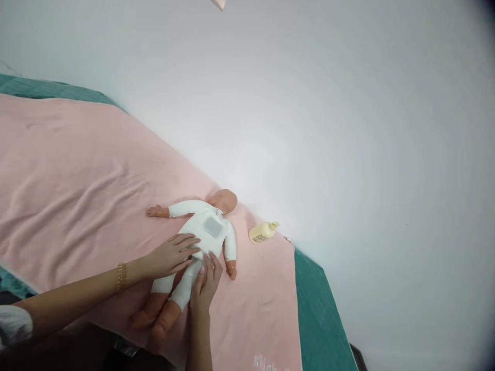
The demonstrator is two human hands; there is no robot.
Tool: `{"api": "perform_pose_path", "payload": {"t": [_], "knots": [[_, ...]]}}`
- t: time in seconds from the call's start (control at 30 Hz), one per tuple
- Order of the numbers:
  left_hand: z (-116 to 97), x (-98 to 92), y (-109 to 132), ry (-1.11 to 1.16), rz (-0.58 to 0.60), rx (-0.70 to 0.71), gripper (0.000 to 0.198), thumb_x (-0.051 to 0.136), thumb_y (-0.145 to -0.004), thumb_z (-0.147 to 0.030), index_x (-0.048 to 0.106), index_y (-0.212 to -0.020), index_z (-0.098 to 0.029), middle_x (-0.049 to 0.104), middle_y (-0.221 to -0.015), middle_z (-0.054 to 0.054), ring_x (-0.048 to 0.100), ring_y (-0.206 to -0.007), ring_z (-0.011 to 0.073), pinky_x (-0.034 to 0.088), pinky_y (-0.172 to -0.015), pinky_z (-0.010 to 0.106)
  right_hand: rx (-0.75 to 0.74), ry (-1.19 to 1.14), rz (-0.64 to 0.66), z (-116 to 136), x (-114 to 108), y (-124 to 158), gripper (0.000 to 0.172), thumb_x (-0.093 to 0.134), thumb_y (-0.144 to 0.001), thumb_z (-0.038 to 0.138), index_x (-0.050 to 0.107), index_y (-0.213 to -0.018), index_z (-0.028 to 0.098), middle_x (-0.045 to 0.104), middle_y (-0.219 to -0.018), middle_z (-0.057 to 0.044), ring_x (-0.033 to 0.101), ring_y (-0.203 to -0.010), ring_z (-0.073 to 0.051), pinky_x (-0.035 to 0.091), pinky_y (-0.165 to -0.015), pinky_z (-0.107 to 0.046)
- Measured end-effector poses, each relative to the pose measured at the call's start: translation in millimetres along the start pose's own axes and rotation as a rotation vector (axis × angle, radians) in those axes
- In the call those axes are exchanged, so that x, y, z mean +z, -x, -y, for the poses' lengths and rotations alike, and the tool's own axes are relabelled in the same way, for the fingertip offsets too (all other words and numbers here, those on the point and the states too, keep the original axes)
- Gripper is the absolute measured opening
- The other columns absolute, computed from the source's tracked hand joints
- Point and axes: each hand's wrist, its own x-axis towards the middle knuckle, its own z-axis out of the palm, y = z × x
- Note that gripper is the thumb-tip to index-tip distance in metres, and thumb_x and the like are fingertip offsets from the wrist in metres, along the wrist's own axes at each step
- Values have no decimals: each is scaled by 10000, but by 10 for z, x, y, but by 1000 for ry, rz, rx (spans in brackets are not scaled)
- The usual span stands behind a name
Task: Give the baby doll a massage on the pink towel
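A baby doll [193, 226] lies on its back, dressed in a white suit with a grey square patch on the chest. Its brown head points up and to the right, and its bare lower legs reach down to the left. My left hand [174, 255], with a gold bracelet on the wrist, lies across the doll's belly and hip, fingers stretched out and apart. At the opposite hip, my right hand [208, 283] is curled against the doll's side, thumb close to the fingers. Whether it pinches any cloth there is too small to tell.
A pale yellow pump bottle [262, 233] lies tilted to the right of the doll. Beneath is a wrinkled pink blanket [77, 170] over a green sheet [320, 309]. A white wall [328, 129] borders the far side. Pale lettering marks the blanket's lower right.
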Motion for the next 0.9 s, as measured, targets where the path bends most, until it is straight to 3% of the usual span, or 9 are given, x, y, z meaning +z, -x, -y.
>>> {"api": "perform_pose_path", "payload": {"t": [0.47, 0.67, 0.9], "knots": [[21, 40, 42, 35, 43, -35, 352, 527, -959, -217, 597, -1304, -214, 545, -1413, 70, 439, -1340, 254, 399, -1117, 418, 19, 64, 62, -4, 1, -80, 349, 378, -1022, 275, 686, -1170, 207, 662, -1199, -105, 589, -1162, -220, 453, -998, -414], [66, 31, 10, 10, 17, -26, 460, 526, -963, -247, 503, -1420, -209, 423, -1527, 98, 358, -1419, 271, 336, -1164, 449, -25, 69, 78, -78, 66, -212, 348, 413, -1015, 289, 659, -1257, 243, 617, -1308, -98, 546, -1244, -230, 428, -1036, -422], [148, 107, 10, 24, 38, -10, 425, 519, -981, -284, 526, -1398, -203, 462, -1501, 95, 397, -1397, 271, 332, -1164, 450, -11, 69, 100, -103, 97, -246, 355, 394, -1022, 280, 682, -1226, 245, 638, -1275, -86, 568, -1210, -202, 444, -1024, -386]]}}
